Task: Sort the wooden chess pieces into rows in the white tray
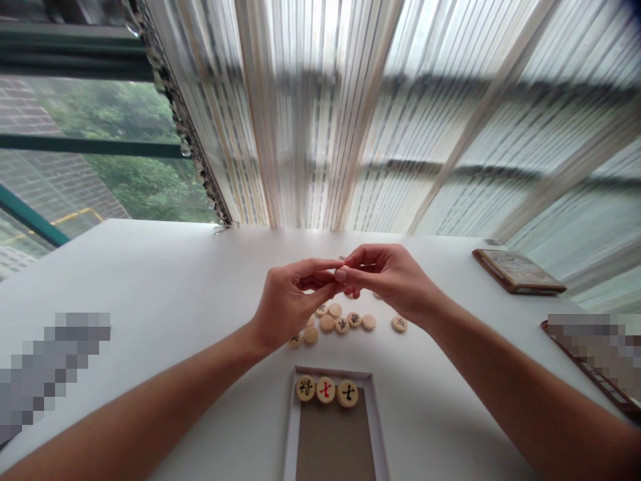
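The left hand (293,297) and the right hand (388,274) met with their fingertips in the middle of the view, above a white table (150,287). Between these fingertips was pinched a small pale piece (345,268), of which only a little edge could be seen; the thumbs and forefingers covered the rest, so I cannot tell what was marked on it, nor which hand gripped it more firmly. Taking this piece as the centre of a clock, a group of round pieces (327,323) lay on the table near six o'clock, some with black characters upward and some with plain faces, a few of them partly hidden by the left hand. One lone piece (399,324) lay apart from them, at four o'clock, with its character upward. Farther toward six o'clock stood a shallow tray (335,441) with a brown bottom and a pale rim; at its far end three larger pieces were set in a row, a left black-marked piece (305,388), a red-marked piece (325,390) and a right black-marked piece (347,394). At three o'clock, well apart from the hands, lay a flat box (518,270), and at twelve o'clock hung a striped curtain (320,120).
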Demonstrator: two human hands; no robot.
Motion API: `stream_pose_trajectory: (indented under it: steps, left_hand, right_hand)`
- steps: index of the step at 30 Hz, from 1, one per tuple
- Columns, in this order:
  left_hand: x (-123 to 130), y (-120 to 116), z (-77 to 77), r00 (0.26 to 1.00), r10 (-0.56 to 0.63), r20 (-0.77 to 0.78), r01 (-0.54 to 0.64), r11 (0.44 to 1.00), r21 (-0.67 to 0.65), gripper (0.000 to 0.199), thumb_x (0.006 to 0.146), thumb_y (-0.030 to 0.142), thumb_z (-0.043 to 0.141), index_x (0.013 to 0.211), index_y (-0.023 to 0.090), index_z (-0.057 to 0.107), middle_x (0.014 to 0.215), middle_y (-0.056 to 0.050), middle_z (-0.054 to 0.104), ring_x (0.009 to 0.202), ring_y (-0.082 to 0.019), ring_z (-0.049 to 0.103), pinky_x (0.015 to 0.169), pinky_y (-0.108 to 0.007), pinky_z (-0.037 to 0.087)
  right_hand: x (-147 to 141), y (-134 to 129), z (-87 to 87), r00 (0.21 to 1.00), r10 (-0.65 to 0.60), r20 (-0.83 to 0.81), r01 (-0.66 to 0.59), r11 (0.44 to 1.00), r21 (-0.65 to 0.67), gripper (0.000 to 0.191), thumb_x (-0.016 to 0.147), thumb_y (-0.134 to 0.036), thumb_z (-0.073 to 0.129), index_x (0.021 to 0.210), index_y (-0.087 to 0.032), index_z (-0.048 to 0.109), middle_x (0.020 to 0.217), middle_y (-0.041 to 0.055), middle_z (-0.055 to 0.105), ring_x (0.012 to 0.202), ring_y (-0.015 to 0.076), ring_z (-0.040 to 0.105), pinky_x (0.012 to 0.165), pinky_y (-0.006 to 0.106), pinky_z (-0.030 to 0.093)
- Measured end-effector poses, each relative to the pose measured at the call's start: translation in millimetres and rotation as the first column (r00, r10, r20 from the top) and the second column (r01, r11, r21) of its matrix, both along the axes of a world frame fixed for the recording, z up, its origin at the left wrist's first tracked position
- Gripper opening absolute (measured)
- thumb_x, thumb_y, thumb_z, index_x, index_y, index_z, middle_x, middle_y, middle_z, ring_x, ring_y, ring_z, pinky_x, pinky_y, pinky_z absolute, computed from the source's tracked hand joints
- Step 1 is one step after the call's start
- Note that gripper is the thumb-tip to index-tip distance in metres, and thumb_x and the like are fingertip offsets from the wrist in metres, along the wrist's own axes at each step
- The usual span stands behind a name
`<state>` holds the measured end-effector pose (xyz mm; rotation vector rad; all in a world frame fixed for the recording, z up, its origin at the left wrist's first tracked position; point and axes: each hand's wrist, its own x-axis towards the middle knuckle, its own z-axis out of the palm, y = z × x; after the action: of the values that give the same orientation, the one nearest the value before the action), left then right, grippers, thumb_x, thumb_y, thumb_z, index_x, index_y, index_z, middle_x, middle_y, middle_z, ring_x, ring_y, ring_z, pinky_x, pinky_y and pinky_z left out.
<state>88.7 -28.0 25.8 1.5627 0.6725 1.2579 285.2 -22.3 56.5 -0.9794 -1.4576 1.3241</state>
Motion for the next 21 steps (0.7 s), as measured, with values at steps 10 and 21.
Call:
stream_pose_trajectory:
  steps: [10,21]
  left_hand:
    - [0.8,1.2,4.8,0.998,0.004,0.066,-0.002,0.999,-0.036,0.034,0.079,0.024,0.095,0.111,0.016,0.085,0.089,-0.007,0.086,0.079,-0.019,0.082,0.080,-0.030,0.069]
    - [3.0,1.0,3.5,0.992,-0.048,0.115,0.051,0.998,-0.027,0.034,0.078,0.022,0.096,0.110,0.015,0.086,0.086,-0.008,0.086,0.072,-0.017,0.080,0.072,-0.025,0.068]
  right_hand:
    - [3.0,0.9,-0.4,0.999,0.037,-0.036,-0.039,0.998,-0.051,0.038,0.064,-0.042,0.103,0.082,-0.016,0.082,0.065,0.0031,0.075,0.060,0.0134,0.066,0.058,0.025,0.051]
    - [5.5,-0.1,3.5,0.998,0.055,-0.029,-0.055,0.998,-0.013,0.037,0.061,-0.041,0.104,0.080,-0.016,0.085,0.064,0.0044,0.076,0.061,0.0149,0.067,0.058,0.026,0.052]
